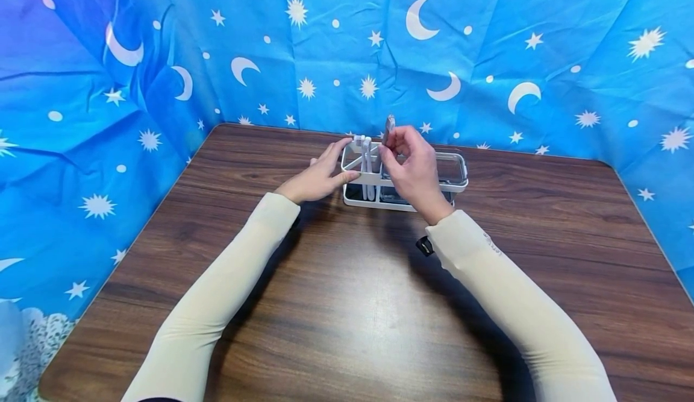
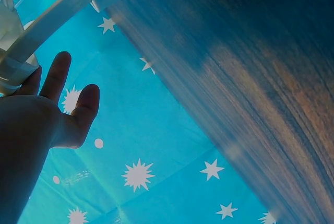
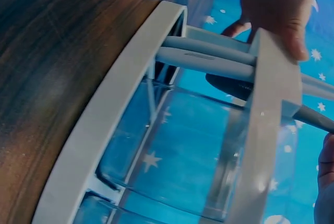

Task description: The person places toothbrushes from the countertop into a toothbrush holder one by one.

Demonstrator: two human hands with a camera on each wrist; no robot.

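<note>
A white two-tier toothbrush holder [image 1: 403, 207] stands toward the back of the table. Two pale toothbrushes [image 1: 367, 158] stand upright in its left part, their handles [image 3: 209, 59] passing the upper ring. My right hand [image 1: 416, 164] pinches a dark grey toothbrush [image 1: 390, 123], head up, beside them. In the right wrist view the grey handle [image 3: 318, 119] runs behind the upper ring, with its lower end inside the frame. My left hand [image 1: 320, 176] holds the holder's left end, thumb at the front and index finger at the back; its other fingers [image 2: 88, 101] spread free in the left wrist view.
Clear cups [image 3: 180, 145] sit in the holder's middle and right sections. The brown wooden table [image 1: 347, 305] stretches toward me and to both sides. Behind it hangs a blue cloth [image 1: 347, 46] with white moons and stars, close to the table's back edge.
</note>
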